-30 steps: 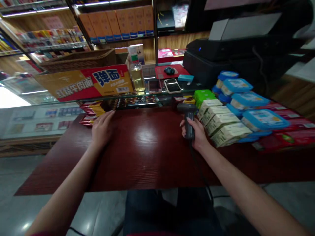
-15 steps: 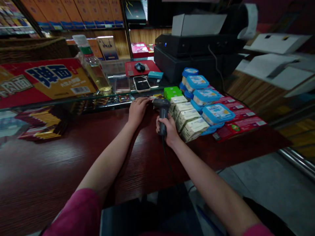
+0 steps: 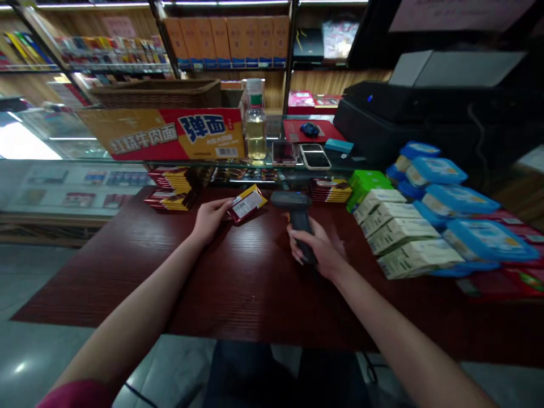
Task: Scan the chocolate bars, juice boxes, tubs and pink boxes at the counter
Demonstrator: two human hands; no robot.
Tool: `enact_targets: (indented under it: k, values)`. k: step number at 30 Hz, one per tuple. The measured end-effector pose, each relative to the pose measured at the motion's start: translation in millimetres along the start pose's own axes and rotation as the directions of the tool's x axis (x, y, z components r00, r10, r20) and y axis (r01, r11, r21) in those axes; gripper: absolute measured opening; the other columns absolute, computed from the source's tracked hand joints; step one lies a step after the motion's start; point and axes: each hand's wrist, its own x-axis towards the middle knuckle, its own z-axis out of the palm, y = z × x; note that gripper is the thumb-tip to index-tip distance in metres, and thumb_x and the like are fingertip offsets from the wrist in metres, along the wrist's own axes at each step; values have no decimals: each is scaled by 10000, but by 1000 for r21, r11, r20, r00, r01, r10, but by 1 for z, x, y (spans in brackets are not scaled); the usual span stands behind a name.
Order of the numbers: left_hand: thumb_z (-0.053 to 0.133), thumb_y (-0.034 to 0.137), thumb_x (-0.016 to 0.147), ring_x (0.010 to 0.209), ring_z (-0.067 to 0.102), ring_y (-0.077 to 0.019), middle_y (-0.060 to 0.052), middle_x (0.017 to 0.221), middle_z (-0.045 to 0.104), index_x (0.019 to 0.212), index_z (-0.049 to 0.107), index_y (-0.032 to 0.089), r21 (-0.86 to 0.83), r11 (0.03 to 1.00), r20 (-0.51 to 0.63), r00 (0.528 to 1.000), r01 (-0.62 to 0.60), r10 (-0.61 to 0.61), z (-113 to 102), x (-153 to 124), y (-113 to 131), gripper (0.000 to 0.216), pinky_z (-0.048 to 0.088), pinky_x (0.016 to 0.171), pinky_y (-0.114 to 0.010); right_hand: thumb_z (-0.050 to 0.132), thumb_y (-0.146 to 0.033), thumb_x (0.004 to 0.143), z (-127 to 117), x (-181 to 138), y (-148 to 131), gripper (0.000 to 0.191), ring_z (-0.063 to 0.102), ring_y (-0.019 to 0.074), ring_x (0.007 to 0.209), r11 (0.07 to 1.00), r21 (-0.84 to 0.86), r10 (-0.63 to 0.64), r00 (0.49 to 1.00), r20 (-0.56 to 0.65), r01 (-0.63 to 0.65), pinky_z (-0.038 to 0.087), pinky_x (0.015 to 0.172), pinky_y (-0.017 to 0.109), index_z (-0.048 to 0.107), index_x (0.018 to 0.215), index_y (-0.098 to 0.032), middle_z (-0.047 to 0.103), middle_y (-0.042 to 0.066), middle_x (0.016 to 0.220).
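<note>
My left hand pinches the left end of a red and yellow wrapped snack bar, its pale printed label facing up. In my right hand is a dark barcode scanner, gripped by its handle with the head pointing left toward the bar. A short gap separates scanner and bar. Behind the scanner, on the right, lies a small stack of similar bars. A taller stack of bars stands at the left back of the wooden table.
To the right stand cream cartons, a green pack and blue-lidded tubs. Along the back glass counter are a noodle box, an oil-coloured bottle, a phone and a mouse. The table has a front edge near my legs.
The view has turned left. My left hand has come back from the table's rear and now holds a snack bar. The scanner stays in my right hand, its head now facing the bar.
</note>
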Motion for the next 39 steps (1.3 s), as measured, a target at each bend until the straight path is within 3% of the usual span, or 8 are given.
enact_targets:
  k: [7, 15, 21, 30, 32, 35, 37, 39]
  values:
    - [856, 661, 703, 942, 775, -298, -118, 1116, 830, 1142, 840, 149, -85, 996, -19, 999, 35, -36, -3, 7, -5, 674, 666, 792, -419, 801, -380, 768, 56, 34, 30, 401, 419, 85, 328, 997, -55, 49, 996, 76, -45, 381, 326, 189, 511, 1005, -237, 522, -121, 488]
    - [836, 592, 772, 988, 781, -304, -105, 1138, 829, 1147, 839, 168, -100, 995, -46, 998, 26, -31, 0, 5, -6, 566, 671, 815, -420, 792, -437, 779, 53, 31, 36, 417, 398, 90, 308, 995, -82, 63, 996, 56, -59, 350, 302, 182, 472, 974, -254, 519, -123, 455]
    - [754, 498, 872, 970, 789, -277, -54, 1068, 840, 1132, 845, 196, 69, 997, -117, 993, 19, -11, -1, 2, 1, 409, 665, 754, -355, 789, -455, 792, 55, 29, 32, 463, 379, 90, 309, 996, -44, 86, 994, 73, -83, 334, 315, 179, 500, 1087, -246, 513, -133, 449]
    - [768, 466, 865, 1050, 778, -311, -124, 1215, 809, 1237, 800, 150, 15, 999, -106, 993, -47, 48, -8, 5, 2, 489, 661, 876, -441, 834, -402, 731, 52, 29, 37, 450, 426, 79, 335, 1000, 16, 24, 1000, -20, -24, 362, 308, 190, 511, 1000, -239, 577, -100, 560]
    - [710, 407, 925, 1136, 756, -301, -116, 1262, 796, 1287, 778, 166, 155, 974, -170, 967, -166, 191, -22, 6, 12, 440, 616, 1008, -463, 847, -395, 721, 51, 28, 36, 472, 426, 74, 343, 999, 48, 16, 999, -31, -15, 365, 307, 193, 520, 1020, -236, 593, -92, 604]
    - [601, 314, 1004, 1237, 702, -254, -91, 1316, 772, 1329, 754, 208, 471, 813, -245, 834, -343, 494, -59, 2, 29, 374, 519, 1151, -428, 866, -379, 712, 49, 27, 34, 498, 447, 68, 368, 996, 83, 34, 999, -37, -31, 378, 323, 194, 535, 1052, -226, 622, -73, 669]
    - [548, 278, 1029, 1223, 691, -232, -85, 1299, 765, 1325, 751, 231, 641, 682, -258, 738, -352, 623, -90, -6, 35, 362, 520, 1134, -391, 881, -378, 704, 49, 27, 32, 515, 455, 63, 384, 995, 96, 43, 998, -39, -39, 382, 336, 194, 549, 1064, -218, 629, -63, 698]
    - [533, 276, 1039, 1182, 699, -221, -85, 1250, 767, 1299, 762, 244, 742, 594, -255, 689, -310, 678, -121, -15, 33, 348, 540, 1089, -359, 894, -389, 687, 49, 26, 32, 535, 441, 59, 382, 994, 102, 49, 998, -50, -43, 366, 331, 192, 560, 1069, -217, 628, -60, 704]
